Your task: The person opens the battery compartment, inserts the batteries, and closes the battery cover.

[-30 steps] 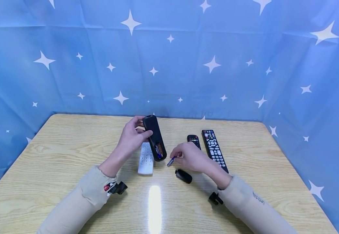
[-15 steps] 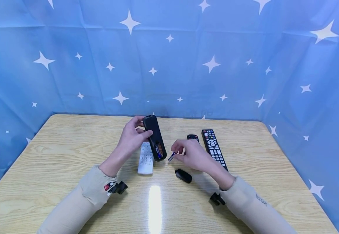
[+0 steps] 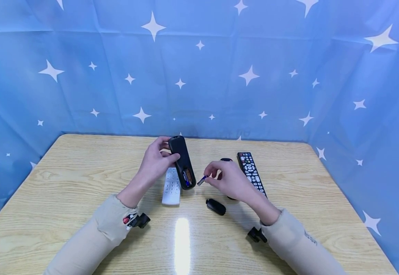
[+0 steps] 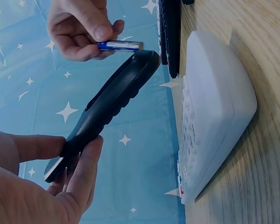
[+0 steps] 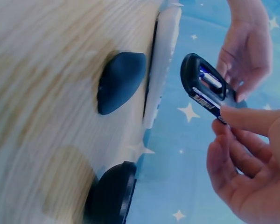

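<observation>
My left hand (image 3: 153, 162) grips a black remote control (image 3: 184, 156) by its upper part, its back turned up and its lower end tilted toward my right hand. The battery compartment (image 3: 187, 177) lies uncovered, and a blue battery (image 5: 210, 78) shows inside it. Between thumb and fingertips, my right hand (image 3: 228, 179) pinches a blue and silver battery (image 3: 202, 180), held just beside the remote's lower end. In the left wrist view this battery (image 4: 121, 45) overlaps the end of the remote (image 4: 107, 102). A small black battery cover (image 3: 216, 206) lies on the table below the right hand.
A white remote (image 3: 171, 193) lies on the wooden table (image 3: 93, 172), partly under the held one. To the right is a long black remote (image 3: 251, 170) with many buttons. Another black remote (image 3: 226, 159) is mostly hidden by my right hand. A blue starry cloth (image 3: 199, 76) hangs behind.
My right hand has shifted slightly right and toward the back of the table, raising the battery level with the remote's lower end. The left hand and its remote have stayed nearly still.
</observation>
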